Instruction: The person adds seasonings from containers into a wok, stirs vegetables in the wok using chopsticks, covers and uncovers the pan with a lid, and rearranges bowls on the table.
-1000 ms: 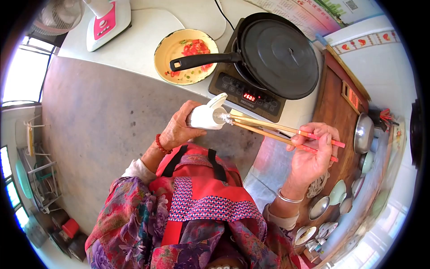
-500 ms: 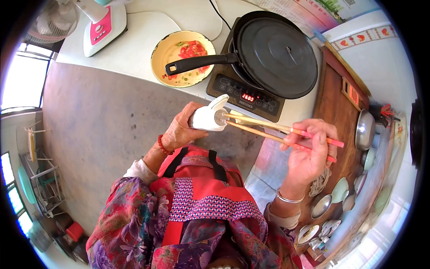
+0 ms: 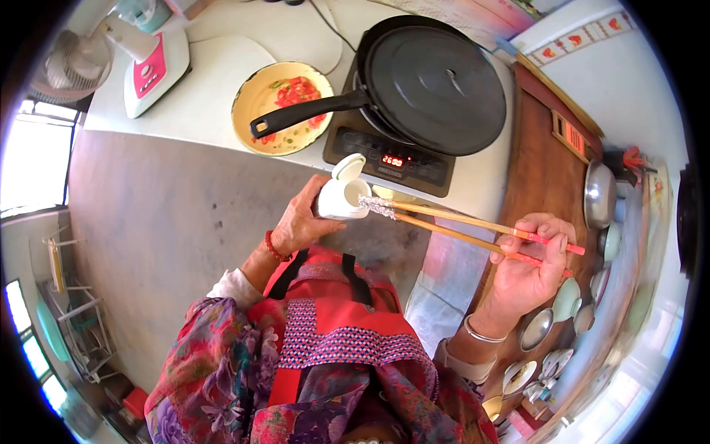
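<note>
**We are holding a small white plastic bottle (image 3: pixel 339 201) and long tan wooden chopsticks with pink-red ends (image 3: pixel 473 220)**

The bottle is sitting in our left hand (image 3: pixel 299 220), and our right hand (image 3: pixel 534 265) is staying well apart from it, over on the other side. Between our hands, the chopsticks are reaching across, and a crinkly silver clump (image 3: pixel 379 207) is sticking to their tips at the bottle's mouth.

The bottle is lying sideways, its long way running left to right, with its mouth facing our right hand. Its white flip lid (image 3: pixel 348 167) is standing open on the cooker side. The chopsticks are pointing left, slanting a little.

Our left hand is curling around the bottle, grasping it. Our right hand is pinching the chopsticks near their pink-red ends.

A black pan with a flat black lid (image 3: pixel 436 92) is resting on the black cooker (image 3: pixel 388 164), its handle crossing over a yellow bowl (image 3: pixel 248 100) with red bits.
</note>
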### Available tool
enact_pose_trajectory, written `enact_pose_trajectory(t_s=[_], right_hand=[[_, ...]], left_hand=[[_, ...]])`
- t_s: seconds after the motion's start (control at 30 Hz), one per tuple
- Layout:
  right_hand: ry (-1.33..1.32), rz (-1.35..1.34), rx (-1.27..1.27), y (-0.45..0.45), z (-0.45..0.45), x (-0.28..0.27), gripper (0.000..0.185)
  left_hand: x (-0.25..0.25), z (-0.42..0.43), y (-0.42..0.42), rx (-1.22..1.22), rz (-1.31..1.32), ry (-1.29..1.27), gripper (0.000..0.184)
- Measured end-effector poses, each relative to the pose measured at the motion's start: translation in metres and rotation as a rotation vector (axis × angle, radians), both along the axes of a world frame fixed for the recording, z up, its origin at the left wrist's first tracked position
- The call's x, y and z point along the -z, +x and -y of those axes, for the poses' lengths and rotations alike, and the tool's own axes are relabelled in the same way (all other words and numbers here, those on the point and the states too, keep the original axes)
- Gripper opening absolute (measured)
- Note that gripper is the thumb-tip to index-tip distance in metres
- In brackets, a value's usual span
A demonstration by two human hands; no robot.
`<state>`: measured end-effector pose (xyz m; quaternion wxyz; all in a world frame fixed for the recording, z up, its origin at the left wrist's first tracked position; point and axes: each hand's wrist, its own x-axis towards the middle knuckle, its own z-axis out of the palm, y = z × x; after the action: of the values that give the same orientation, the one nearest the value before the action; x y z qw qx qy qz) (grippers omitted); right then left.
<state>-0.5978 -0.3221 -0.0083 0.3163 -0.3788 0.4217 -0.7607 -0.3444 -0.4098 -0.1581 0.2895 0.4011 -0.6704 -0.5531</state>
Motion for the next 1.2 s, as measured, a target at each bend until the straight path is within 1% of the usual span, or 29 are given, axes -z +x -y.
enact_pose_trajectory(t_s=[0.03, 0.1, 0.13, 0.17, 0.2, 0.23, 0.3, 0.33, 0.37, 0.43, 0.5, 0.57, 0.6, 0.63, 0.7, 0.73, 0.83, 0.87, 0.97, 1.0, 1.1, 1.13, 1.2], right_hand=[[-0.006, -0.005, 0.018, -0.007, -0.006, 0.001, 0.022], [-0.027, 0.13, 0.046, -0.021, -0.019, 0.003, 0.023], [-0.032, 0.12, 0.07, -0.027, -0.026, 0.005, 0.023], [-0.049, 0.182, 0.086, -0.034, -0.034, 0.007, 0.023], [-0.071, 0.241, 0.106, -0.043, -0.044, 0.009, 0.024], [-0.084, 0.222, 0.148, -0.051, -0.053, 0.011, 0.024], [-0.156, 0.344, 0.174, -0.067, -0.075, 0.016, 0.023], [-0.161, 0.351, 0.178, -0.077, -0.086, 0.019, 0.024], [-0.178, 0.338, 0.215, -0.088, -0.101, 0.021, 0.024], [-0.206, 0.431, 0.301, -0.106, -0.13, 0.027, 0.023], [-0.228, 0.426, 0.371, -0.127, -0.165, 0.033, 0.023], [-0.254, 0.454, 0.456, -0.144, -0.196, 0.037, 0.022], [-0.263, 0.486, 0.486, -0.152, -0.214, 0.039, 0.021], [-0.282, 0.485, 0.509, -0.16, -0.231, 0.041, 0.021], [-0.282, 0.467, 0.602, -0.174, -0.263, 0.044, 0.02], [-0.285, 0.456, 0.677, -0.181, -0.278, 0.045, 0.022], [-0.268, 0.401, 0.779, -0.197, -0.321, 0.048, 0.023], [-0.307, 0.385, 0.759, -0.205, -0.336, 0.052, 0.024], [-0.319, 0.421, 0.826, -0.217, -0.366, 0.055, 0.025], [-0.348, 0.436, 0.813, -0.222, -0.374, 0.058, 0.026], [-0.401, 0.474, 0.787, -0.232, -0.394, 0.071, 0.026], [-0.404, 0.471, 0.806, -0.235, -0.397, 0.074, 0.026], [-0.408, 0.452, 0.873, -0.234, -0.401, 0.078, 0.027]], left_hand=[[0.004, -0.001, -0.004, 0.006, -0.01, 0.005, 0.065], [0.014, -0.004, -0.014, 0.038, -0.028, 0.005, 0.066], [0.021, -0.006, -0.02, 0.036, -0.005, -0.016, 0.066], [0.028, -0.009, -0.028, 0.037, 0.015, -0.039, 0.067], [0.036, -0.013, -0.037, 0.031, 0.012, -0.01, 0.067], [0.025, -0.016, -0.047, 0.046, 0.053, 0.017, 0.066], [0.037, -0.022, -0.071, 0.134, -0.125, 0.216, 0.063], [0.03, -0.027, -0.089, 0.143, -0.271, 0.329, 0.06], [0.031, -0.032, -0.107, 0.185, -0.274, 0.325, 0.06], [0.032, -0.04, -0.14, 0.209, -0.243, 0.202, 0.059], [0.033, -0.051, -0.179, 0.26, -0.262, 0.185, 0.058], [0.026, -0.064, -0.219, 0.307, -0.088, 0.056, 0.057], [0.024, -0.072, -0.239, 0.325, -0.081, 0.021, 0.058], [0.026, -0.082, -0.262, 0.353, -0.08, 0.009, 0.058], [0.033, -0.103, -0.306, 0.373, -0.244, 0.002, 0.058], [0.028, -0.113, -0.325, 0.382, -0.184, -0.06, 0.056], [0.039, -0.139, -0.381, 0.43, -0.212, -0.06, 0.051], [0.041, -0.147, -0.4, 0.419, -0.247, -0.074, 0.05], [0.042, -0.163, -0.444, 0.384, -0.232, -0.166, 0.053], [0.042, -0.166, -0.456, 0.361, -0.216, -0.183, 0.054], [0.058, -0.164, -0.491, 0.349, -0.239, -0.112, 0.053], [0.059, -0.162, -0.503, 0.335, -0.232, -0.174, 0.05], [0.061, -0.157, -0.52, 0.333, -0.203, -0.202, 0.05]])
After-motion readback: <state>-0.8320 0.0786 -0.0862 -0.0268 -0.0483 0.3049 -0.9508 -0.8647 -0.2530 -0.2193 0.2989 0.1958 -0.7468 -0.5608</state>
